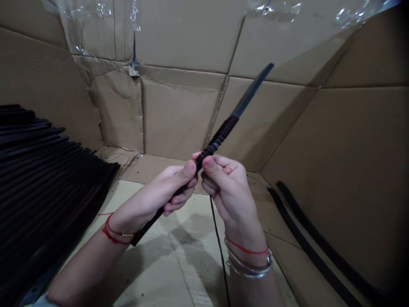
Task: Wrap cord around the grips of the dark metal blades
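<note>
A long, thin dark strip (252,94) slants up to the right across the middle, its upper end catching bluish light. Black cord (214,143) is wound round it in several turns just above my fingers. My left hand (177,181) is closed around the strip, thumb along the top, with the lower end coming out below near my wrist. Right beside it, my right hand (228,183) pinches at the strip and its winding between thumb and fingers. A loose length of black cord (219,238) hangs down below my right hand; where it meets the fingers is hidden.
A large stack of dark strips (47,179) lies at the left. Two more dark strips (313,251) lie at the right along a cardboard wall (348,170). Taped cardboard (182,111) stands behind my hands, above a pale work surface (166,256).
</note>
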A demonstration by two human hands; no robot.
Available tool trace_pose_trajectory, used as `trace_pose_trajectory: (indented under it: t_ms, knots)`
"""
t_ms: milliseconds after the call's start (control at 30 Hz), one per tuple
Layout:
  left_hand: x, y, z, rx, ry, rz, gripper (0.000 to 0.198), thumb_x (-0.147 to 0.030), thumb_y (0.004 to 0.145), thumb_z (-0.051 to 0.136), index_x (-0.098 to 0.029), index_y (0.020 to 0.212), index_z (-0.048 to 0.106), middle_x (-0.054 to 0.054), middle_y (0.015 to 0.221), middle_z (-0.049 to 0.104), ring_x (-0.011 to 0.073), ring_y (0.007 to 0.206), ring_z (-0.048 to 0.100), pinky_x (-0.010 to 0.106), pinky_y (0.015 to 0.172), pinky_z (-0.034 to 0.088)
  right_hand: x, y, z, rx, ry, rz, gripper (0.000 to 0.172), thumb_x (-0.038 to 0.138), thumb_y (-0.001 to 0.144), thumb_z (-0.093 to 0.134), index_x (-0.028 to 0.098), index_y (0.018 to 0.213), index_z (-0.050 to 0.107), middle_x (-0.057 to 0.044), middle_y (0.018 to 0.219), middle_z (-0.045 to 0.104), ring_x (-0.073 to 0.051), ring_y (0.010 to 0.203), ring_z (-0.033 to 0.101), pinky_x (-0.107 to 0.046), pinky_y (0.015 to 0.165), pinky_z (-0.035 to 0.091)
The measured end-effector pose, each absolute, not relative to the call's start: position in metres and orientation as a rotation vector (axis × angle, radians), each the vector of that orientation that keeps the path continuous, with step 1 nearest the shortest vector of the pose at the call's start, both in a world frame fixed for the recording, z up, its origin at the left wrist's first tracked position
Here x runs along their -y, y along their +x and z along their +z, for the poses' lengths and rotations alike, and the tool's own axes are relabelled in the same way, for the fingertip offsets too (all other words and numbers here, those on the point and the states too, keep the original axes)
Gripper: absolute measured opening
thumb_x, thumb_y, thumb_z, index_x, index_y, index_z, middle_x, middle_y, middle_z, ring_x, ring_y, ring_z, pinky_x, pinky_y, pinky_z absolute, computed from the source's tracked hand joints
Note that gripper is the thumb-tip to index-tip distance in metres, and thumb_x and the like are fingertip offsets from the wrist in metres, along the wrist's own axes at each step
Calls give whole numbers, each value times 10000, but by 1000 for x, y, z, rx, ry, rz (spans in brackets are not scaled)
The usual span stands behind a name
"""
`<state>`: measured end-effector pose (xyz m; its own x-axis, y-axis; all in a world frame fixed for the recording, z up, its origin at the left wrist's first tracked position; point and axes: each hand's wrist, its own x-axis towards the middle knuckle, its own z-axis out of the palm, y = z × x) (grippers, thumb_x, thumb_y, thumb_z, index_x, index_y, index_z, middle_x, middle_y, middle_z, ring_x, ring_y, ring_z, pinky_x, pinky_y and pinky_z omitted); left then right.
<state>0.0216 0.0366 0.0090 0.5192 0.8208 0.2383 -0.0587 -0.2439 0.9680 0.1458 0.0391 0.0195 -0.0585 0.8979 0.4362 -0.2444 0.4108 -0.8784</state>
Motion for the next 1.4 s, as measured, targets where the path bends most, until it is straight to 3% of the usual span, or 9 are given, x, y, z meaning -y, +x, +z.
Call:
trace_pose_trajectory:
  t_ms: [133, 333, 500, 633, 800, 933, 1033, 1200, 1400]
  knots:
    - [-39, 21, 9, -785, 1656, 1272, 392, -577, 881, 486, -190, 818, 490, -46, 601, 454, 75, 491, 399, 173, 440, 318, -42, 148, 19, 1206, -633, 878, 325, 450, 698, 784, 167, 814, 676, 83, 517, 387, -45, 402, 209, -219, 366, 157]
    - [-43, 21, 7, -684, 1515, 1046, 544, -670, 902, 278, -185, 798, 502, -60, 494, 396, 81, 393, 353, 199, 387, 285, -42, 146, 19, 1347, -626, 893, 340, 416, 775, 728, 182, 600, 555, 98, 464, 312, -45, 380, 206, -214, 368, 230]
    - [-45, 24, 5, -940, 1583, 1429, 466, -624, 888, 424, -189, 725, 456, -50, 540, 408, 76, 457, 379, 185, 410, 284, -37, 136, 15, 1252, -611, 880, 273, 398, 763, 740, 172, 675, 616, 96, 482, 318, -41, 389, 203, -206, 364, 195]
    - [-41, 22, 9, -631, 1445, 1004, 533, -691, 882, 315, -195, 862, 507, -61, 571, 374, 76, 423, 319, 188, 369, 250, -36, 141, 17, 1275, -583, 1059, 299, 407, 719, 779, 168, 884, 710, 104, 481, 327, -41, 388, 198, -208, 362, 180]
    - [-37, 16, 13, -687, 1581, 1120, 431, -616, 847, 521, -187, 836, 484, -57, 636, 363, 62, 509, 302, 175, 430, 239, -38, 155, 23, 1313, -624, 1110, 361, 470, 722, 761, 155, 895, 726, 102, 485, 301, -42, 401, 183, -206, 368, 144]
    - [-40, 18, 8, -585, 1539, 944, 485, -662, 871, 408, -188, 779, 450, -55, 618, 343, 63, 483, 296, 176, 400, 224, -39, 155, 22, 1350, -632, 964, 289, 425, 725, 775, 148, 766, 700, 101, 475, 297, -39, 398, 181, -206, 363, 147]
    - [-44, 25, 3, -675, 1566, 1190, 481, -652, 875, 414, -185, 770, 463, -35, 609, 432, 74, 506, 398, 169, 423, 303, -40, 147, 19, 1252, -647, 764, 292, 398, 726, 777, 166, 647, 619, 92, 471, 342, -42, 386, 229, -203, 350, 184]
    - [-47, 26, 4, -606, 1371, 874, 607, -748, 849, 262, -192, 726, 472, -88, 442, 320, 59, 334, 264, 178, 314, 262, -42, 146, 17, 1367, -636, 1019, 321, 404, 757, 749, 163, 622, 586, 103, 443, 322, -33, 367, 219, -186, 348, 195]
    - [-39, 22, 8, -635, 1450, 1163, 388, -570, 849, 557, -193, 808, 475, -91, 499, 433, 33, 346, 328, 130, 318, 256, -42, 148, 18, 1317, -578, 1041, 313, 446, 772, 723, 157, 683, 640, 106, 465, 287, -34, 382, 205, -180, 348, 171]
